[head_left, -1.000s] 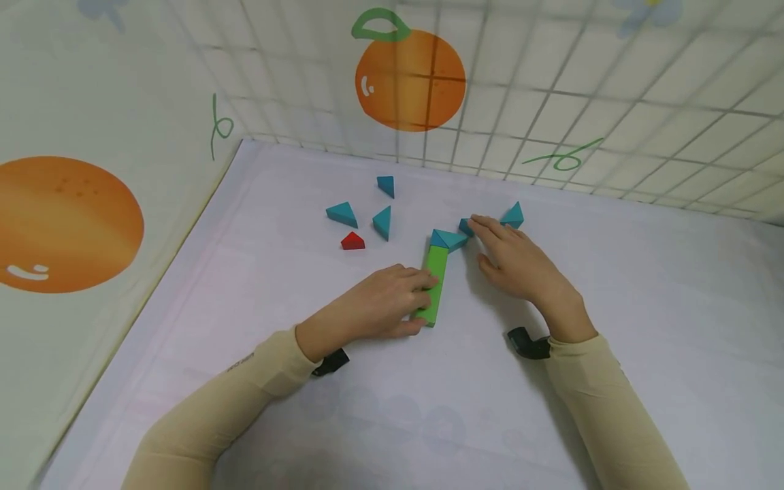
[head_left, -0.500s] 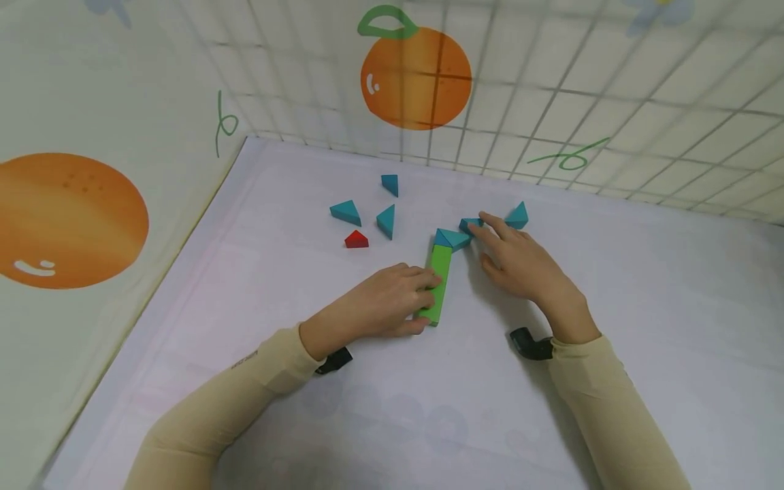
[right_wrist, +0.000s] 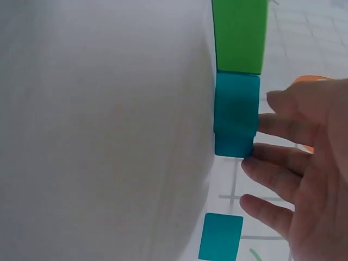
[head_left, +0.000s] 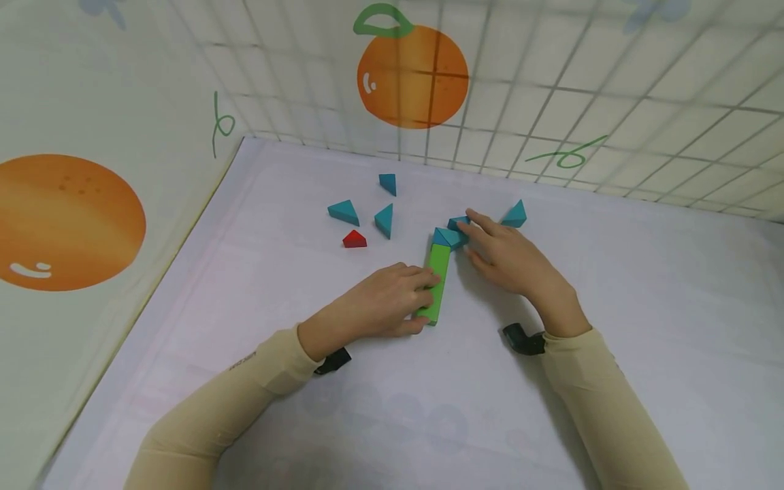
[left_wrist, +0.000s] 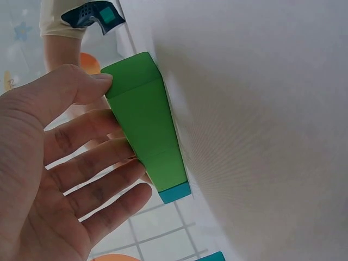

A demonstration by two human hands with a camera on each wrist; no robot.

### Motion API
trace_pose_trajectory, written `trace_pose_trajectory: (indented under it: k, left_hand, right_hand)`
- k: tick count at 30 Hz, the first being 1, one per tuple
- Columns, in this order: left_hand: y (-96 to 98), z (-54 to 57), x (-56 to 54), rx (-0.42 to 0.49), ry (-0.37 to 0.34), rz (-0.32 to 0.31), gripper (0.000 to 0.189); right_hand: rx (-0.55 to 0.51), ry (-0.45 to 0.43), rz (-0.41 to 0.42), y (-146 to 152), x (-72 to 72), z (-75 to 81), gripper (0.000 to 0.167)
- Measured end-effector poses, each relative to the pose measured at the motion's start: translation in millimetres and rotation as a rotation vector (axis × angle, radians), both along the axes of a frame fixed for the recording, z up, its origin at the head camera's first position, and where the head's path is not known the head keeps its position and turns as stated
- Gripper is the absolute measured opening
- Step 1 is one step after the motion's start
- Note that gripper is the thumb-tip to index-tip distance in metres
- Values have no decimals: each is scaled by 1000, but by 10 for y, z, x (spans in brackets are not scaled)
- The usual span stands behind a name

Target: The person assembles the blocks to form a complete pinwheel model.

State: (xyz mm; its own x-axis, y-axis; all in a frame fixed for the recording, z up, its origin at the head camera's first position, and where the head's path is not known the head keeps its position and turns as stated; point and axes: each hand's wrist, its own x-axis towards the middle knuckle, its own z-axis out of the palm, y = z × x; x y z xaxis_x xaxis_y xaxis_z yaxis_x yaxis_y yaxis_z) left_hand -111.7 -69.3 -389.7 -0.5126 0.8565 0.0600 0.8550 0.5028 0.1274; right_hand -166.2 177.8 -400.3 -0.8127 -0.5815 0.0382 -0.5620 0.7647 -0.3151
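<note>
L grip (head_left: 395, 299) on grn blk (head_left: 439, 262), fingers apart; R grip (head_left: 507, 255) touching blue blk (head_left: 456, 223), fingers apart.

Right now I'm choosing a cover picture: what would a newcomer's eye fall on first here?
Likely the long green bar near the middle of the head view, touched by the left hand. Then perhaps the printed orange at the top, behind it, and the lone red block to the bar's left, near blue blocks.
</note>
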Motion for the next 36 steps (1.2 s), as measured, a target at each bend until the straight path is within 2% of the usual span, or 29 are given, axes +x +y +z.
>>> trace_pose_trajectory:
  k: [17, 25, 36]
  left_hand:
    - [3, 16, 5, -3, -5, 2, 23]
    - [-7, 8, 4, 6, 21, -2, 22]
    - [-1, -13, 5, 11, 0, 11, 22]
  right_hand:
    - [73, -12, -56, -61, 40, 64, 51]
    - [87, -28, -41, -103, 31, 51, 53]
    - [100, -7, -34, -136, 47, 24, 54]
